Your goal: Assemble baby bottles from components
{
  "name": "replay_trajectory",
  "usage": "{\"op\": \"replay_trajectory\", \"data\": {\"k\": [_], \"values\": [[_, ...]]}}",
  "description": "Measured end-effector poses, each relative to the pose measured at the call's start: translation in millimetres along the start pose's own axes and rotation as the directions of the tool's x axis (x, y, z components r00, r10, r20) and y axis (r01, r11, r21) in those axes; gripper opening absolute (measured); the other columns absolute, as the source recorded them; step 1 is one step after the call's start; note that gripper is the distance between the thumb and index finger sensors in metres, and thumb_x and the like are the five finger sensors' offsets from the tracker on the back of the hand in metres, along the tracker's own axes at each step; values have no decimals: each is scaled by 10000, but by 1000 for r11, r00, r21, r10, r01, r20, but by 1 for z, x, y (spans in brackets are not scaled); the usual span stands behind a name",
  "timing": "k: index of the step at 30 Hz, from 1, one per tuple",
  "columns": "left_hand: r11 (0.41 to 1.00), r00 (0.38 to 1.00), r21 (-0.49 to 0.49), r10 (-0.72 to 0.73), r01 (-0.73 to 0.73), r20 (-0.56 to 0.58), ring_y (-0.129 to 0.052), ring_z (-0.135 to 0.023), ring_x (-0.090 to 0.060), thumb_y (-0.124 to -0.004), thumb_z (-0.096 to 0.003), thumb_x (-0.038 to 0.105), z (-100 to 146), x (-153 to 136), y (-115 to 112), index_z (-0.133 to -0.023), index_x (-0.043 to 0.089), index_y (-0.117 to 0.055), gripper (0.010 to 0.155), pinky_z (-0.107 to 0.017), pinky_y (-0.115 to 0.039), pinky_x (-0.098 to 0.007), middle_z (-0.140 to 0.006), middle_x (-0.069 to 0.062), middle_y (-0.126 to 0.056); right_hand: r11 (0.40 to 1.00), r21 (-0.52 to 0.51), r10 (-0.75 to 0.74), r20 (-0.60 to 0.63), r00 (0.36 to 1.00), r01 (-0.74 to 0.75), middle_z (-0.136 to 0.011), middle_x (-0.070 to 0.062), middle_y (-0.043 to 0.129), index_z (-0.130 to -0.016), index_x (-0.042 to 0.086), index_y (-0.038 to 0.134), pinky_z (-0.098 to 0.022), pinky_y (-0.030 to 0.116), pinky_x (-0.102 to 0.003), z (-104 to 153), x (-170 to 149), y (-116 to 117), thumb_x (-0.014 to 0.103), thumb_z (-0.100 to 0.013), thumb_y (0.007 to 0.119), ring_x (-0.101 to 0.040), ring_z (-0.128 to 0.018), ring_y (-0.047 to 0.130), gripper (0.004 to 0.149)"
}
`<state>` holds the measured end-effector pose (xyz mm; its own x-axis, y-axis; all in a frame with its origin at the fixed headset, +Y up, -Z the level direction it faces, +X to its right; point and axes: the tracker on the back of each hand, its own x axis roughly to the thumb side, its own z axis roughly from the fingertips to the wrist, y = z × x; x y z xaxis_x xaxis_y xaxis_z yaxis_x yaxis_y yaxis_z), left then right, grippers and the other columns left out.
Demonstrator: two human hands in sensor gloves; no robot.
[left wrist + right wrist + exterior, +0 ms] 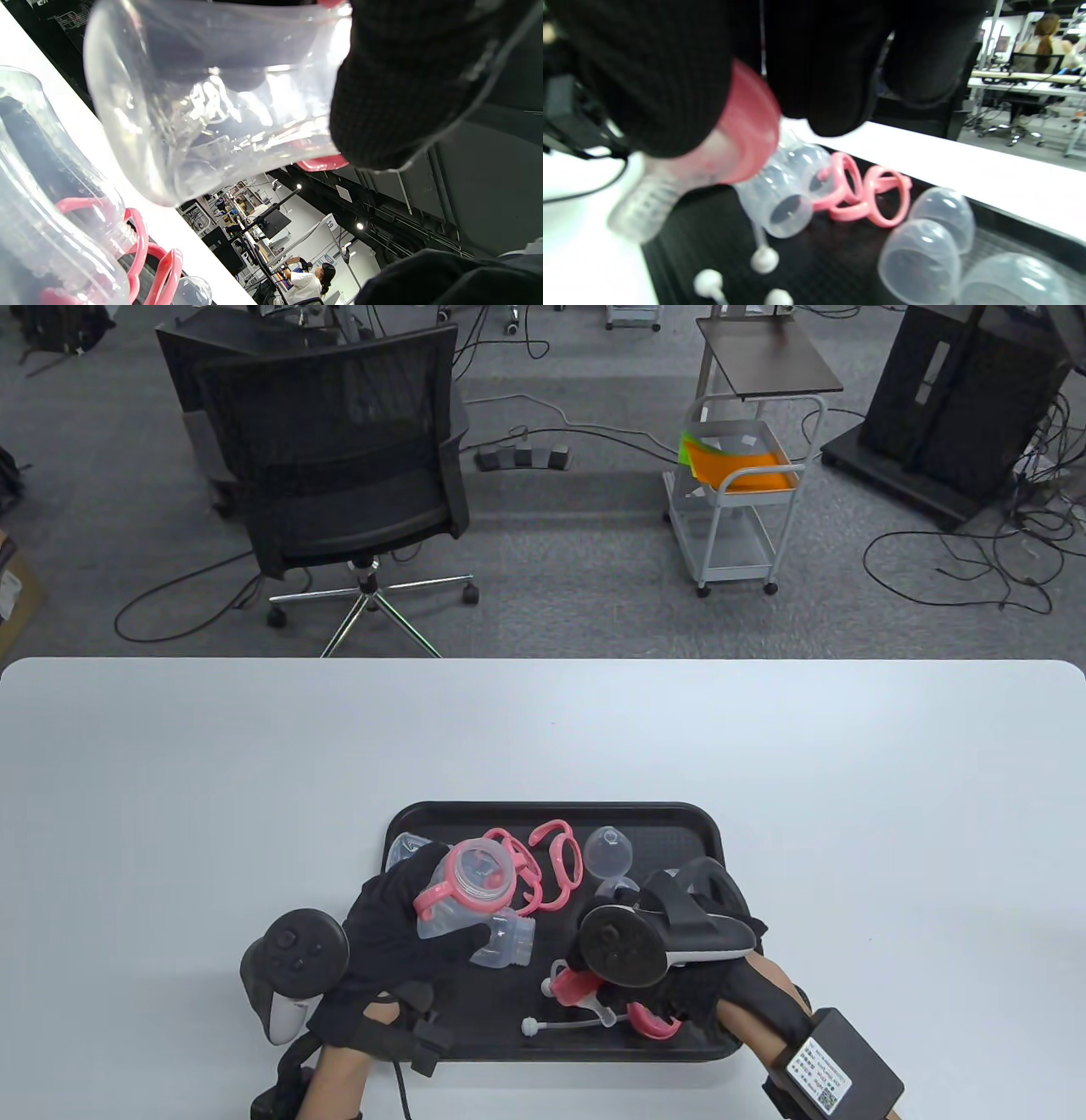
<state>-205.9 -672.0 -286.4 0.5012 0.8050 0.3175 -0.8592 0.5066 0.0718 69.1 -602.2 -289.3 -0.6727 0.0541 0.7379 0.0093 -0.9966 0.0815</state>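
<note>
A black tray (679, 819) holds the bottle parts. My left hand (445, 901) grips a clear bottle (471, 891) that carries a pink handle ring, tilted above the tray's left side; it fills the left wrist view (212, 97). A second clear bottle (506, 942) lies next to it. My right hand (619, 984) holds a pink screw collar (748, 127) with a clear ribbed piece (649, 203) sticking out, low over the tray's front. In the table view the tracker hides most of its fingers.
Loose pink handle rings (556, 865) and a clear dome cap (609, 851) lie at the tray's back. Thin straws with white weighted tips (560, 1027) lie at the front. More clear caps (925, 250) show in the right wrist view. The white table (254, 772) surrounds the tray.
</note>
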Motion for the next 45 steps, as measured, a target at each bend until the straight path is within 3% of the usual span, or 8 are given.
{"op": "replay_trajectory", "data": {"k": [8,13,21,25,28,34,38,45], "values": [[999,1000,18,27,-27,-12,-796,-964,-375,-1123,-283,599,0,-3,2,-1089,248,-652,997,-737,-431,-761,-1057,-23,-761,966,-140,-204,94,974,216,-773,-52,975,-778,207,897,-462,912,-445,10,-8,-20,416,-297,956,-203,-554,1084,528],[999,999,19,29,-29,-15,-793,-966,-376,-1123,-284,597,-1,-3,2,-1090,250,-651,997,-737,-429,-761,-1057,-23,-762,905,-245,-326,122,937,347,-756,-56,986,-802,209,875,-457,911,-438,18,-21,-32,431,-312,949,-204,-536,1087,543],[1000,999,-4,-13,13,-29,-775,-977,-388,-1125,-285,594,-2,-2,-1,-1091,251,-652,996,-738,-417,-764,-1059,-23,-761,775,-436,-472,84,878,458,-717,-46,1012,-855,207,826,-421,927,-423,36,-43,-47,452,-331,936,-195,-494,1102,589],[998,998,-31,-58,58,-25,-771,-981,-390,-1123,-286,597,-2,0,-6,-1093,254,-651,996,-737,-409,-767,-1061,-21,-761,639,-532,-596,114,795,555,-697,-51,1023,-857,187,824,-398,940,-413,46,-48,-54,449,-334,934,-193,-471,1116,595],[995,996,-46,-88,87,-22,-759,-990,-395,-1125,-285,594,-2,2,-7,-1093,255,-652,996,-737,-403,-768,-1063,-20,-758,570,-586,-642,121,757,576,-686,-53,1026,-855,175,825,-390,945,-403,52,-49,-56,450,-336,931,-190,-460,1119,597],[979,985,-113,-173,170,-15,-694,-1027,-427,-1126,-286,595,-4,6,-13,-1096,260,-653,996,-737,-373,-773,-1068,-13,-759,477,-616,-711,148,687,627,-668,-62,1030,-851,145,828,-370,948,-396,58,-50,-59,451,-346,925,-184,-437,1122,599],[947,962,-174,-271,269,11,-626,-1058,-451,-1129,-283,592,-4,12,-22,-1097,272,-653,996,-737,-341,-777,-1073,-4,-757,413,-580,-751,219,623,702,-671,-63,1027,-856,143,823,-371,949,-391,59,-46,-60,451,-349,921,-180,-438,1121,601],[905,929,-208,-365,370,67,-555,-1076,-479,-1130,-280,595,-2,23,-31,-1096,277,-656,996,-729,-317,-778,-1073,4,-762,397,-564,-751,253,610,724,-686,-66,1012,-868,144,808,-381,938,-389,61,-36,-62,445,-357,914,-181,-448,1108,603]]}}
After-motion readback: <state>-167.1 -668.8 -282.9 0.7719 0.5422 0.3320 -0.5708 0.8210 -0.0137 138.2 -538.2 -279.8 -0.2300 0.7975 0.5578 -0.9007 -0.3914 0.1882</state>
